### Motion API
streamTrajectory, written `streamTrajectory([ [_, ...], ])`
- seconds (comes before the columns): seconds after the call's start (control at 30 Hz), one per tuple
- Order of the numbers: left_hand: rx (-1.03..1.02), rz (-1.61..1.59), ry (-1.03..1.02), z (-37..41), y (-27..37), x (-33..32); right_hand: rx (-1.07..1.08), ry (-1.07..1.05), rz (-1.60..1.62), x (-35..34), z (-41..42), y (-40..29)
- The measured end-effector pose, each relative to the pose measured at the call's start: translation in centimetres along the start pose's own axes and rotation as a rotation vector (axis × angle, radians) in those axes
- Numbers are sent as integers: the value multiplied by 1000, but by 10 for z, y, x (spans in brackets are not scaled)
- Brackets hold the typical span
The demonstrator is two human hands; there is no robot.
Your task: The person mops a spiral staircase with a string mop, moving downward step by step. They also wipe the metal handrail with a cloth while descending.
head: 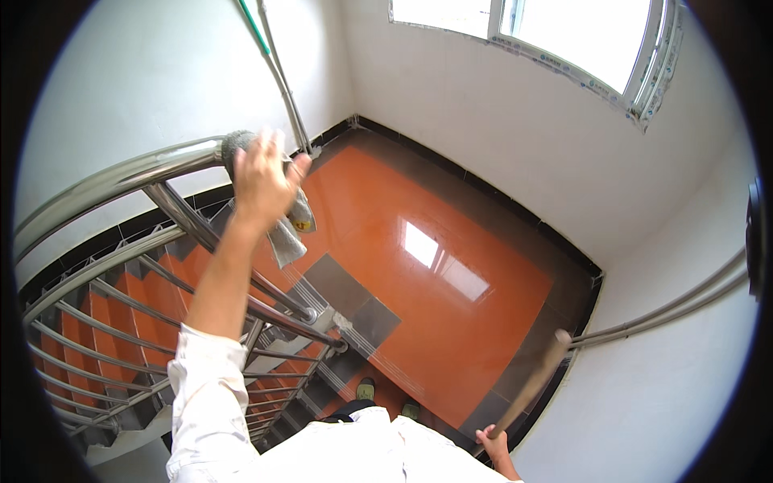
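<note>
My left hand [266,181] is over a grey cloth [288,241] draped on the end of the stainless-steel handrail [175,158]. The fingers look stretched out and the thumb stands apart; motion blurs them. Beneath the palm, part of the cloth is hidden, while its loose ends hang below the rail. Low on the right, my right hand [496,445] is closed around a wooden pole [531,380]. The pole slants up and away towards the right wall, and its lower end is hidden by my body.
An orange-tiled landing [362,199] with dark borders spreads ahead. Stairs [115,320] descend on the left behind metal balusters [151,305]. Pole-like rods [284,84] lean in the left corner. A window [574,42] is above, and pipes or cables [664,308] run along the right wall.
</note>
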State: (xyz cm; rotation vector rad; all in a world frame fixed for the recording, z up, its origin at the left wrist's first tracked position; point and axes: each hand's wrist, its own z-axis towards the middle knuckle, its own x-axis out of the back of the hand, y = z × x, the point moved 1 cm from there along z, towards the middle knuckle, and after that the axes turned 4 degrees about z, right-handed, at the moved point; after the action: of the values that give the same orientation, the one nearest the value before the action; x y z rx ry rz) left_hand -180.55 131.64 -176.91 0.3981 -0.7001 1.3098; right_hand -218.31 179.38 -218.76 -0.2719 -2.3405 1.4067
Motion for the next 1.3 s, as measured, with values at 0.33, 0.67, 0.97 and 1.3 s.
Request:
streamTrajectory([
  [0.33,-235,-599,-232,-77,-41,21,119,219,87,-57,-13,-70],
  [0.67,211,-428,-354,-75,-76,14,139,354,140,-94,-8,-70],
  [0.97,257,-515,-469,-153,-125,18,208,305,82,-133,16,-57],
  [1.3,255,-222,-168,-348,-241,26,467,356,137,-193,31,-57],
])
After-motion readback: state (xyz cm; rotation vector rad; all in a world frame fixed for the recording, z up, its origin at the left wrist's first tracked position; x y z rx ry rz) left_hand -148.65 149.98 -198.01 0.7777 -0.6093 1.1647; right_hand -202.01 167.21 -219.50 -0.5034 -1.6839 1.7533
